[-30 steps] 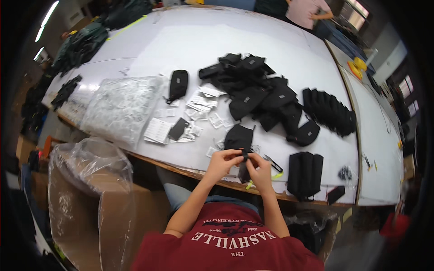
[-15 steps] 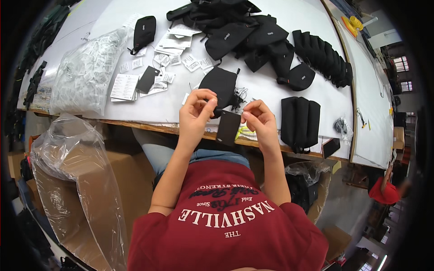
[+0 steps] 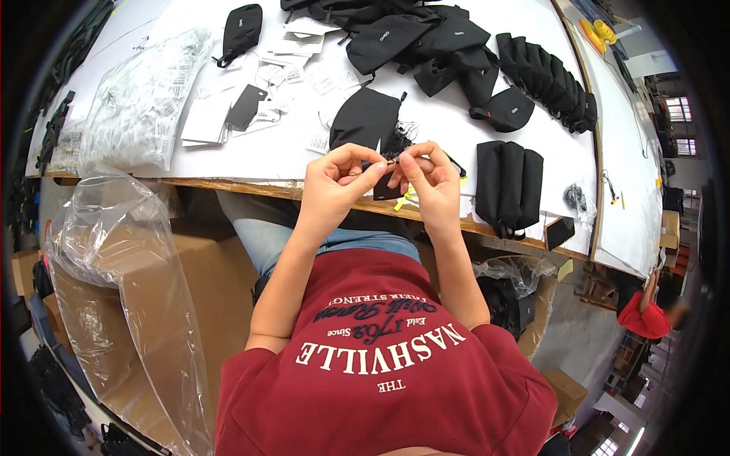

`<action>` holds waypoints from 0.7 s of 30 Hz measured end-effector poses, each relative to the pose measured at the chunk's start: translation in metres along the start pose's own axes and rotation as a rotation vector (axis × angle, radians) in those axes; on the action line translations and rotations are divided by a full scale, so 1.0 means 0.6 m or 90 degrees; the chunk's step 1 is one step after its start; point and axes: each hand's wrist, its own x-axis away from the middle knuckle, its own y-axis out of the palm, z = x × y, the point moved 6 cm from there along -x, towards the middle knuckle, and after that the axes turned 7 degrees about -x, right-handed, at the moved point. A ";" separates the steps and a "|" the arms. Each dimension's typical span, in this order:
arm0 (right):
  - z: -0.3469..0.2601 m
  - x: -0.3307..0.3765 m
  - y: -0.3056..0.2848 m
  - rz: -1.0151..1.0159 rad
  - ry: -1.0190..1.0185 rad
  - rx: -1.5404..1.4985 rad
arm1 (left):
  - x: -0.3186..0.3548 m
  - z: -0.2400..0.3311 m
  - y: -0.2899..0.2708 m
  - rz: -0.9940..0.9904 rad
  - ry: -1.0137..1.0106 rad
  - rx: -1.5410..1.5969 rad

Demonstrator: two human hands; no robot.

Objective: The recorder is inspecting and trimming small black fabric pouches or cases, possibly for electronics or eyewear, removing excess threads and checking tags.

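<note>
My left hand [image 3: 338, 182] and my right hand [image 3: 432, 186] meet just over the table's front edge, both closed in a pinch. Between their fingertips is a thin dark cord, mostly covered by the fingers. A black hang tag [image 3: 387, 188] dangles below it, partly behind my right fingers. Just beyond my hands a black fabric pouch [image 3: 363, 120] lies flat. A bundle of fine black strings [image 3: 400, 139] rests against its right side.
White tags in a clear bag [image 3: 141, 106] lie at left, near loose tags [image 3: 205, 120] and a dark card [image 3: 246, 106]. Black pouches [image 3: 388, 42] pile up at the back; more stand in a row [image 3: 544, 76]. Folded black pouches [image 3: 509, 186] and a phone [image 3: 560, 232] sit at right.
My hands have come together, and my right fingertips now meet the left ones at the cord. The black tag has risen and is partly covered. The view has shifted slightly.
</note>
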 end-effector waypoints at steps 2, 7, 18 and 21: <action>0.003 0.000 -0.003 0.049 -0.009 0.031 | 0.006 0.005 0.001 0.018 0.016 -0.048; 0.007 0.005 -0.002 0.059 0.024 0.024 | 0.017 0.020 0.005 0.075 0.072 -0.177; 0.021 0.009 -0.003 0.077 0.048 -0.069 | 0.024 0.019 0.000 0.118 0.094 -0.210; 0.027 0.008 -0.007 0.069 0.056 -0.089 | 0.023 0.020 0.001 0.118 0.099 -0.203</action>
